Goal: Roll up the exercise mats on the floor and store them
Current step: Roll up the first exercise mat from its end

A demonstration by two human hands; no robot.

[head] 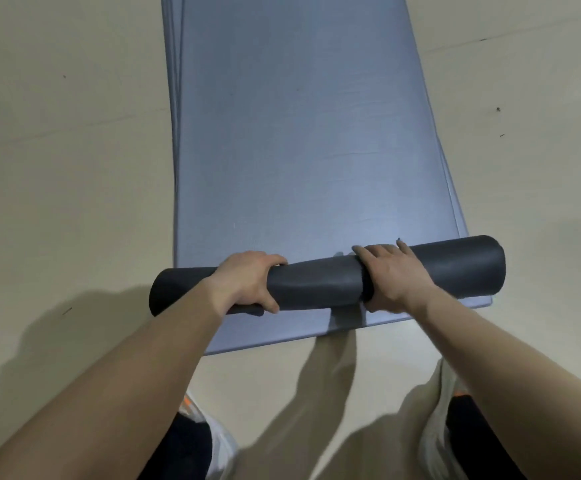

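- Two hands, left hand (247, 284) and right hand (391, 275), wrapped around the dark grey rolled foam mat (320, 277), lying crosswise near the flat blue-grey mat's (299, 133) six o'clock end.
- Rolling looked barely begun; next, pushing evenly toward twelve o'clock.

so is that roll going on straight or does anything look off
It looks askew. The dark roll sits at a slant across the blue mats, its right end farther up than its left, and both ends overhang the mats' side edges. Both hands, left and right, grip it.

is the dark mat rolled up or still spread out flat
Rolled up. The dark mat forms a tight tube lying across the flat blue mats, gripped by the left hand and right hand.
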